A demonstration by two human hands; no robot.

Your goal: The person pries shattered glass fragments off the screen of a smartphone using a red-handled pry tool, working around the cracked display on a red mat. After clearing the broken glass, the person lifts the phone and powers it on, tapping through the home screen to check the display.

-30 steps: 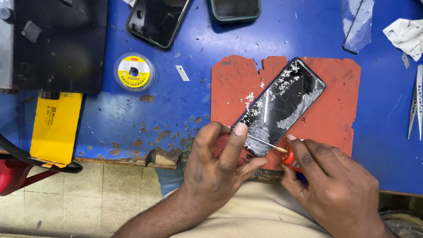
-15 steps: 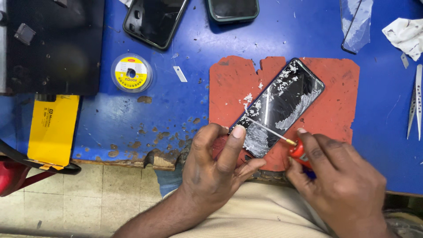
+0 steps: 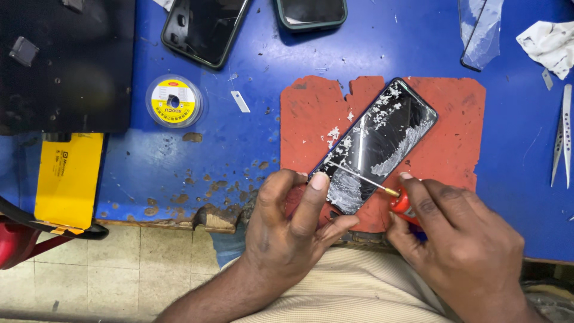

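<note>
Scraping the old glue off this cracked screen goes a lot better with a few habits, biggest stuff first:

1. Blue bench: keep the clutter away from your fingers. The two dark phones, the yellow reel and the tweezers all sit well apart from both hands, which I'd say is right.

2. Red mat: it lies under the fingers of both hands, torn along its far edge. It probably grips the phone a bit, so work over it, not over bare bench.

3. Smashed phone: it lies diagonally on the mat, near corner under the left fingertips, far corner pointing away to the right. White crumbs sit all over the glass.

4. Left hand: fingers closed down on the phone's near end, index finger along its edge, pinning it flat. I'd keep that pressure steady so the phone can't skate.

5. Right hand: fingers wrapped tight round the red handle of the thin-bladed tool. Its shaft reaches out from those fingertips toward the left index finger, tip on the glass.

6. Hold the blade low and push lightly, I reckon; a steep angle could dig in or slip toward the left fingers.

7. Crumbs: brush them away from your fingertips, they look sharp.
</note>
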